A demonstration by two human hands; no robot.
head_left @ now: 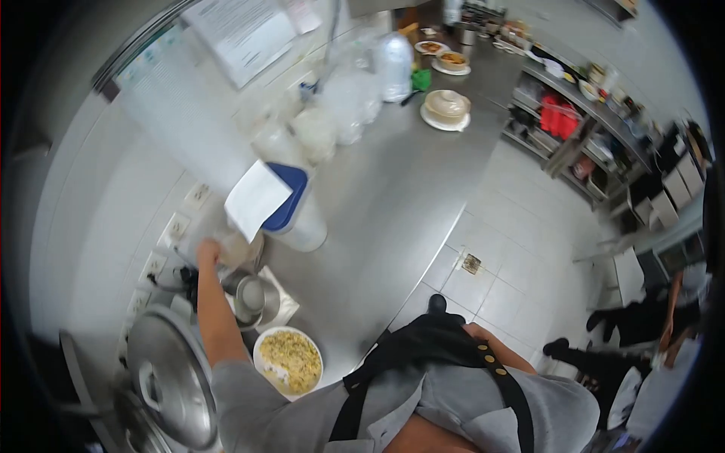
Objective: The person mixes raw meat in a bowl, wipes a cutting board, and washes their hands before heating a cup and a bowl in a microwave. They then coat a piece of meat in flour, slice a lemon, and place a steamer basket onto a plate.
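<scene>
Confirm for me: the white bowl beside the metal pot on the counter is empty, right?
No. The head view shows the white bowl beside the metal pot on the counter holding yellow food, not empty.

The right hand is hidden behind the apron, and the left hand is blurred

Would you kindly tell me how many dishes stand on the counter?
4: a near bowl by the pot lid; a covered bowl farther along; an orange bowl and a plate at the far end. Others may be hidden.
</scene>
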